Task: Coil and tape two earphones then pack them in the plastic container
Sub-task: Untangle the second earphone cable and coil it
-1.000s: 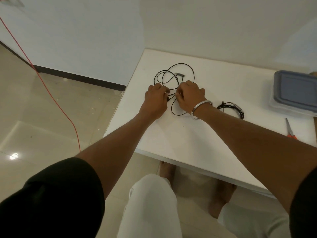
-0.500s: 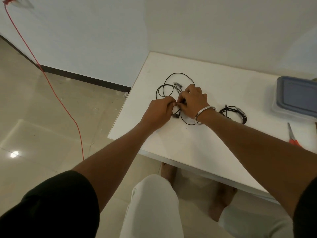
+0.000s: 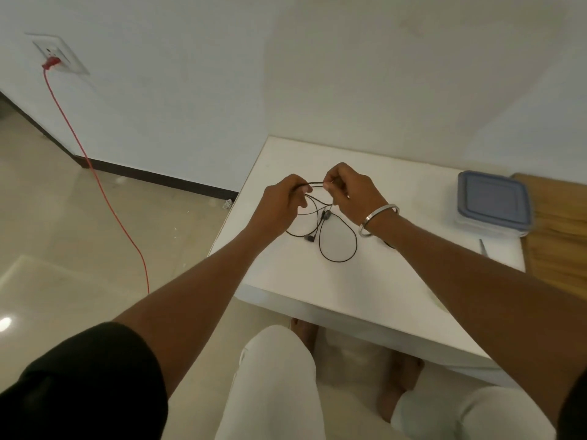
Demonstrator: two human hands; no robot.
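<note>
Both hands, earlier low on table (image 3: pixel 365 290), now raised. Left hand (image 3: pixel 279 201) and right hand (image 3: pixel 347 192) pinch black earphone cable (image 3: pixel 338 249), loops hanging near table's left edge.

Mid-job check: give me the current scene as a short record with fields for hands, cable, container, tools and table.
left hand: grips the black earphone cable, lifted above the table
right hand: pinches the same cable beside it; a short stretch runs between the two
cable: uncoiled; loose loops hang onto the white table
container: plastic container, blue lid on, at the table's far right
tools: scissors tip near the container
second earphone: mostly hidden behind the right forearm
</note>
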